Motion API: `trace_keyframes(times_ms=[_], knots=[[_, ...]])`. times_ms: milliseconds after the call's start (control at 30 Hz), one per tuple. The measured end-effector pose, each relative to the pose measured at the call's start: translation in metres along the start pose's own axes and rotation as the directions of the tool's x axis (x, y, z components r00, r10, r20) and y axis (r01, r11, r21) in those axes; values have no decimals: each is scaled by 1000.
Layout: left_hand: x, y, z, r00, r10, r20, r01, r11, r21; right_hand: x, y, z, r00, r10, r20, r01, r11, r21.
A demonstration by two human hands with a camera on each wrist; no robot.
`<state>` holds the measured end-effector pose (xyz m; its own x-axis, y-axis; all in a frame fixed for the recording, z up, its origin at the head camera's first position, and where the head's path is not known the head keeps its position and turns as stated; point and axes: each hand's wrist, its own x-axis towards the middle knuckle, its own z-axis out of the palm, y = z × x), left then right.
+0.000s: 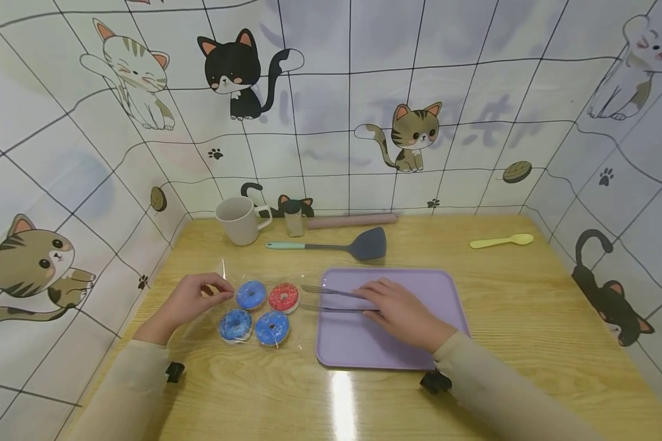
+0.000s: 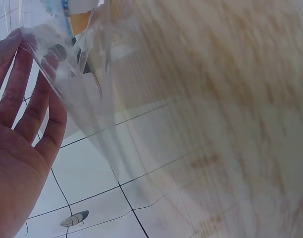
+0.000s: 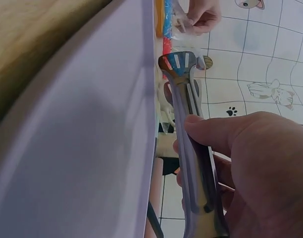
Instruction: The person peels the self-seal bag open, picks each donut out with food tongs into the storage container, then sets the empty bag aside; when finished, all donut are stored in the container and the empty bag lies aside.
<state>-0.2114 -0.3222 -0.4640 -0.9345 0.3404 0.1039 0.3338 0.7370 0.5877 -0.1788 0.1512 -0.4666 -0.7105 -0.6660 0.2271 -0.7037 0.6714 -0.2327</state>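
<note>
My left hand pinches the left edge of a clear plastic bag, thumb against fingers. On or inside the bag lie three blue donuts and one red donut, all with speckled tops. Over the purple tray, my right hand grips metal tongs, thumb on one arm and fingers on the other. The slotted tong ends point left toward the red donut, a little apart from each other, with nothing between them.
Behind the bag stand a mug and a small dark-lidded shaker. A rolling pin lies along the back wall, with a spatula in front. At the back right is a yellow spoon. Cat-patterned walls enclose the table.
</note>
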Motion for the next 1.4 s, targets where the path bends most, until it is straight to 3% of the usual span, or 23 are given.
trace_keyframes(times_ms=[667,1400], knots=[[0,-2,2,1000,3,4,-3,1000,-23,36,-6,6,994,-13,104,7,998,63],[-1,-1,2,1000,-1,12,1,1000,-24,50,-2,19,992,-25,127,7,990,140]])
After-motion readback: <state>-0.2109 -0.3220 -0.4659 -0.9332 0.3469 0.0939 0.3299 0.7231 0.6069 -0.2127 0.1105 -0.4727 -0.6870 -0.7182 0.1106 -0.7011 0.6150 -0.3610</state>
